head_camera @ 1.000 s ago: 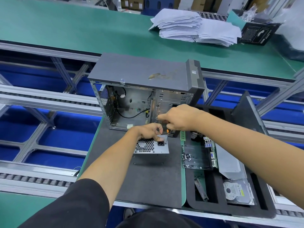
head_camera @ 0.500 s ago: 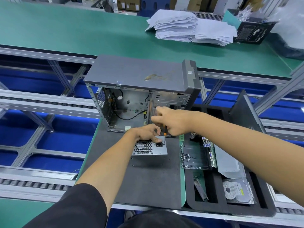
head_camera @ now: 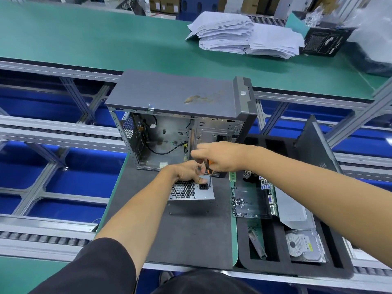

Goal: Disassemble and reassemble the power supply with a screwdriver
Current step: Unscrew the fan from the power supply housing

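A screwdriver with an orange-and-black handle is pinched near its top by the curled fingers of the right hand. Its shaft runs almost straight down from that grip, and the tip appears to meet the top right corner of the power supply; whether it is seated in a screw head is too small to tell. The power supply lies directly below the grip, a grey metal box with its honeycomb vent and black socket turned toward the camera, resting on the dark mat. Its far upper edge is held by the left hand, fingers curled over it, just left of the screwdriver and touching or nearly touching the right hand. The coming move is judged to turn on the shaft staying vertical over that corner; the right hand is the one placed to turn it, while the box is steadied by the left. Beyond the grip stands the opened computer case, loose cables visible inside. To the right of the grip, a motherboard and a hard drive are laid in a black foam tray.
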